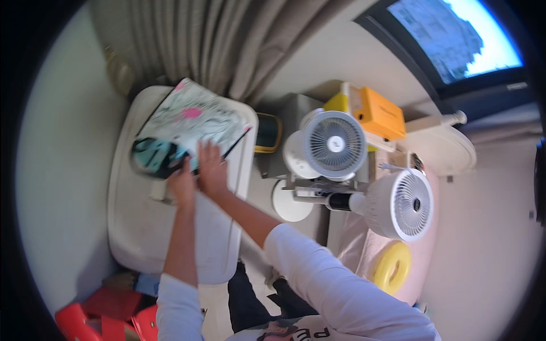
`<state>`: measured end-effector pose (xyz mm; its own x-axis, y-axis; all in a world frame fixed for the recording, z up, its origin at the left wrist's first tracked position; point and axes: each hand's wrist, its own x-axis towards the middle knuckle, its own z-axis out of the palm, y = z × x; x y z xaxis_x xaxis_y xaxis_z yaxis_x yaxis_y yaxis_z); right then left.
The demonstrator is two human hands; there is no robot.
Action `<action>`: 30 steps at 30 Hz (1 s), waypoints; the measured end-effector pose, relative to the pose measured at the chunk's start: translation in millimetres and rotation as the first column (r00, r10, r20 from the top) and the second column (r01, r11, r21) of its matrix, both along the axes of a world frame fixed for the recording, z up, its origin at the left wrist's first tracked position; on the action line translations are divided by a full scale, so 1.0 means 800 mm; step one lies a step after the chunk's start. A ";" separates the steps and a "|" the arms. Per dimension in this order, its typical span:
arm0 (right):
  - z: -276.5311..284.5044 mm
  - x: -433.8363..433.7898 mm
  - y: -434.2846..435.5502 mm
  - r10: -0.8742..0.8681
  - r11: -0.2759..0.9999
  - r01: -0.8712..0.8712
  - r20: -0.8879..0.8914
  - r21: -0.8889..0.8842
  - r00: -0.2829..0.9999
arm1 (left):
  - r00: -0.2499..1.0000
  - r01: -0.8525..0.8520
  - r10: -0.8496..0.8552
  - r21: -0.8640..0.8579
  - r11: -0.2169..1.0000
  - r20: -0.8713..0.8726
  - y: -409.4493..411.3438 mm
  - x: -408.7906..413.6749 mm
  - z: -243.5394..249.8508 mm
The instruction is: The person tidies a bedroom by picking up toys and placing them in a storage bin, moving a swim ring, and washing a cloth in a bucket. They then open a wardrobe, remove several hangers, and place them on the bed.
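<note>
A pale patterned flat item (192,115), with pink spots and dark edges, lies on a white plastic table top or lid (149,238). Over its near left corner is a teal-and-black piece (155,155), blurred, so I cannot tell whether it is a separate item. My left hand (183,185) is at the near edge of the teal-and-black piece; its grip is too blurred to make out. Close beside it, my right hand (212,170) rests with fingers stretched out flat on the patterned item. A small whitish object (160,190) shows partly beside my left hand.
To the right stand a white desk fan (335,144) and a white pedestal fan (411,204). Beyond are an orange box (379,113) and a lit screen (456,38). A yellow ring (392,267) lies lower right, red items (111,313) lower left. Curtains (204,42) hang behind.
</note>
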<state>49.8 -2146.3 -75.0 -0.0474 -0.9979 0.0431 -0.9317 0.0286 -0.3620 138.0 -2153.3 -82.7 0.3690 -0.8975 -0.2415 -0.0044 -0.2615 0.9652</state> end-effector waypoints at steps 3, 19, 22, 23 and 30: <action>-0.009 -0.027 -0.032 -0.044 0.992 0.047 0.023 -0.118 0.999 | 0.876 0.107 -0.009 -0.177 0.978 0.482 -0.011 -0.045 0.005; 0.064 -0.079 -0.092 0.052 0.987 -0.038 0.087 -0.159 0.995 | 0.880 0.176 0.098 -0.513 0.840 0.464 -0.014 -0.085 0.109; 0.074 -0.086 -0.104 0.027 0.977 0.011 0.173 -0.214 0.985 | 0.940 0.114 0.110 -0.601 0.791 0.323 0.041 -0.050 0.101; 0.077 -0.090 -0.106 0.031 0.972 0.016 0.197 -0.233 0.980 | 0.946 0.030 0.150 -0.541 0.840 0.286 0.063 -0.037 0.080; 0.133 -0.104 -0.086 -0.072 0.993 0.010 0.540 0.118 0.838 | 0.609 -0.269 0.490 0.419 0.867 -0.624 0.089 0.075 -0.042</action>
<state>-33.8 -2215.1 31.2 -0.0730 -0.9916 -0.1071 -0.5836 0.1295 -0.8017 197.6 -2081.8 -116.4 0.2861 -0.5764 -0.7655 0.7880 -0.3130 0.5302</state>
